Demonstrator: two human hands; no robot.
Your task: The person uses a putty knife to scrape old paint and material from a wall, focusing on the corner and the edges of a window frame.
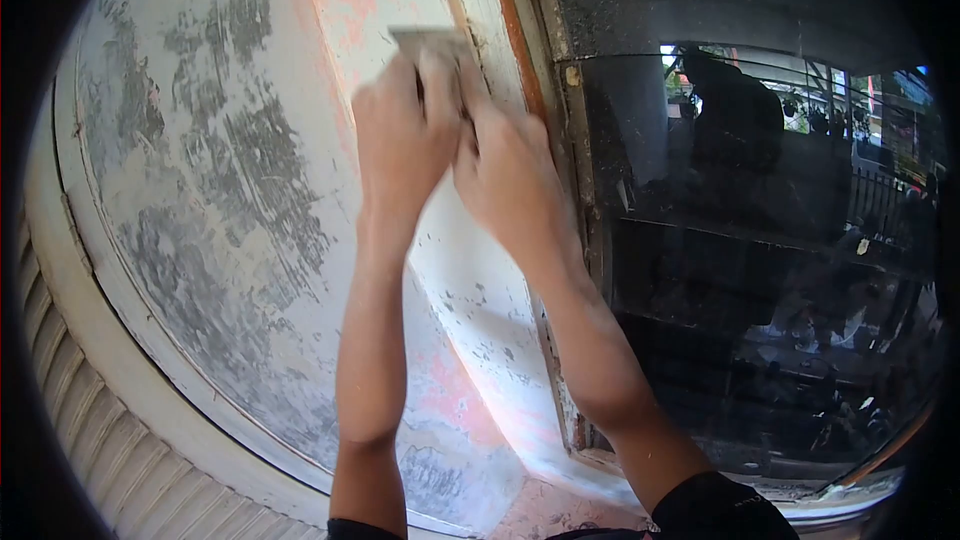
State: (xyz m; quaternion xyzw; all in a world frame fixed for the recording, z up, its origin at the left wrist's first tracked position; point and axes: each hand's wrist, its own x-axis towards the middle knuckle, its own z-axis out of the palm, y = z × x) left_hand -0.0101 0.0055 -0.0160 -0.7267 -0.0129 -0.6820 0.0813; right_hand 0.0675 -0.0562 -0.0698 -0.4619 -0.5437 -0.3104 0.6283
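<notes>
Two hands work high on one painted frame. The left hand (400,130) and the right hand (505,175) sit side by side, touching at the thumbs, both pressed against a single flat pad (428,40), which looks like a sanding sheet or block. The pad lies flat on the frame (470,300), near its upper part, just left of the strip where paint meets glass. Only the top edge and one corner of the pad show above the fingers; the rest is covered.

The left hand is closed down over the pad, fingers bent and flat on it, back of the hand toward the camera. The right hand is likewise curled, its fingers laid over the pad's right side and running up beside the frame's edge. How tightly either hand grips cannot be told; both clearly bear on the pad. Two bare forearms rise from the bottom, and one dark sleeve (715,510) shows at the right elbow.

The frame's paint is white, worn, with pink and orange patches and small chipped specks. To the left lies one broad panel (200,160), white with large grey scraped areas. To the right is one dark glass pane (760,240), dusty, mirroring a street and one dark figure. One ribbed shutter (90,420) shows at lower left.
</notes>
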